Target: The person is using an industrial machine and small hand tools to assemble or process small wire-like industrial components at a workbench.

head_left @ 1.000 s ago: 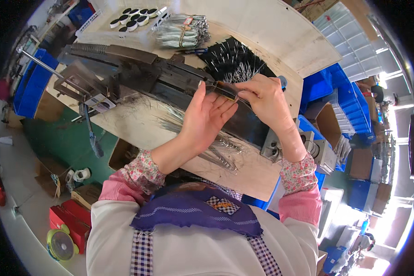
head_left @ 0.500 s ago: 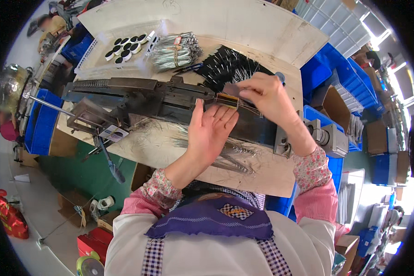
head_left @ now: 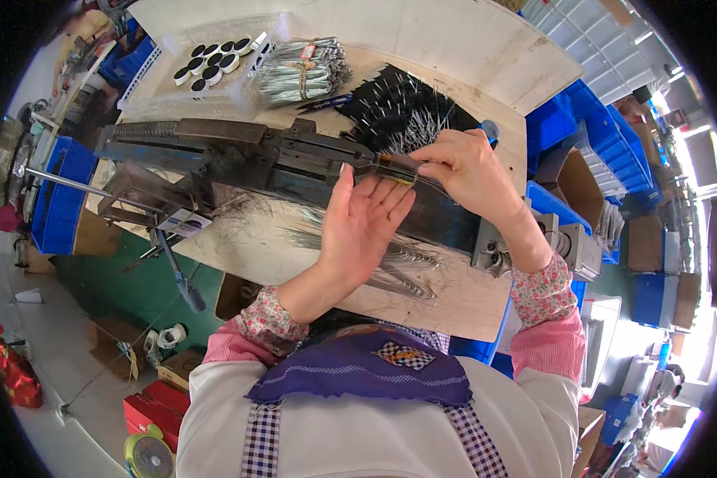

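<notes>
A long dark metal fixture [head_left: 303,163] lies across the table in front of me. My left hand [head_left: 362,227] is palm up with its fingers stretched out, their tips along the near side of a small yellow-edged slot [head_left: 402,178] on the fixture. Over the right end of that slot, my right hand [head_left: 472,171] pinches thumb and fingers together; what lies between them is mostly hidden. Just behind is a heap of black bristles and thin silvery wires [head_left: 398,111]. Loose bent wires [head_left: 406,259] lie on the tabletop nearer me.
A clear plastic tray [head_left: 139,97] at the back left holds several white rounds with black tops [head_left: 211,65]. Beside it lies a tied bundle of silvery wires [head_left: 303,73]. A grey metal block [head_left: 577,243] stands right of my right wrist. Blue bins [head_left: 550,115] line the right side.
My right hand's fingertips have come down slightly toward the slot; the flat brownish piece that showed at them is now hardly visible. My left hand keeps its place. The whole view has shifted slightly.
</notes>
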A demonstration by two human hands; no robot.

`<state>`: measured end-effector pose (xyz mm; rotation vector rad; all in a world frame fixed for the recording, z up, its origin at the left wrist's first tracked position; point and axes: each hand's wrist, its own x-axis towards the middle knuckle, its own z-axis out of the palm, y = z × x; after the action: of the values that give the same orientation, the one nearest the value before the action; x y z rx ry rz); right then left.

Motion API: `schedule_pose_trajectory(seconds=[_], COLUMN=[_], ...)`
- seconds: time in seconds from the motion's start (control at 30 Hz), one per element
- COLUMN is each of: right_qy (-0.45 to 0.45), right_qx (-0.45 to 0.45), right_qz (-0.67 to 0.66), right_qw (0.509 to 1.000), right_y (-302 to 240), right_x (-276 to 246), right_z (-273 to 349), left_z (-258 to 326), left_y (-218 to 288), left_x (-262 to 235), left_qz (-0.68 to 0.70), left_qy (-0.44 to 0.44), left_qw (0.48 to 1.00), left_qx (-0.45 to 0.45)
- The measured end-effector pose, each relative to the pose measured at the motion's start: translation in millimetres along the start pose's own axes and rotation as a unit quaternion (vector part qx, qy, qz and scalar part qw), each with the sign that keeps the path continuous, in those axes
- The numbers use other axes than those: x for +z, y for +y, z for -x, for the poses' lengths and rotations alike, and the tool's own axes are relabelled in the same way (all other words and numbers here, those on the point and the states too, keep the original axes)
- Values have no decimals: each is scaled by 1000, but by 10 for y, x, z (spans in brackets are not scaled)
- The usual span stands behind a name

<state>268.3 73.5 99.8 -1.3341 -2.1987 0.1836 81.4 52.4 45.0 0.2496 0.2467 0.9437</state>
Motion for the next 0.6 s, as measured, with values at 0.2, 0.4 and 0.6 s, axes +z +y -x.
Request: schedule_pose_trajectory(seconds=[0.2,0.4,0.6], right_qy=[22,52,-33], right_qx=[-46,164,58], right_qz=[23,-48,175], right_qw=[998,984,982], right_y=[-251,-484,-507], right_x=[83,-167,126], right_z=[73,-10,81], left_z=[-30,23,-7], left_y=[-57,2,20], left_x=[-83,-21,-71], left_qz=[-1,-5,-1], left_qy=[19,33,24], left_qw=[1000,998,999], left_qx=[12,47,26])
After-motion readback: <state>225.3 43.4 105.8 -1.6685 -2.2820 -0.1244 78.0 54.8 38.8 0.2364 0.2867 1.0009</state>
